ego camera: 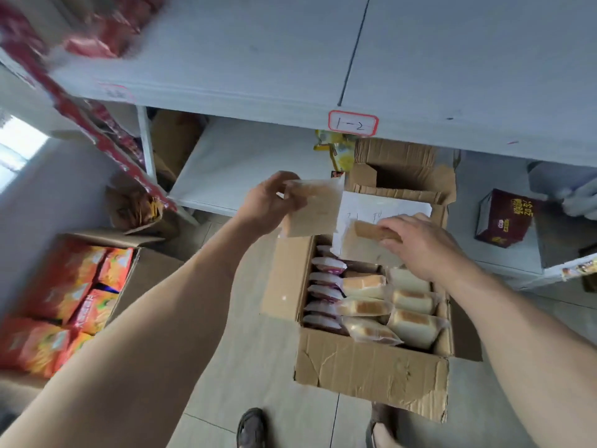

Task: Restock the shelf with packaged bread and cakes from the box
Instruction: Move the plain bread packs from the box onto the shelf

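Plastic-wrapped cakes look light and soft: left hand pinches one packet by its edge, right hand grips another packet gently.

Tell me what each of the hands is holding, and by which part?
The left hand pinches a clear-wrapped bread packet by its upper left corner. The right hand grips another bread packet along its upper right edge, above the cardboard box.

I see bare shelf top at 12 o'clock, open for reach. Red packets crowd 10 o'clock. Lower shelf free; cardboard carton blocks 1 o'clock.
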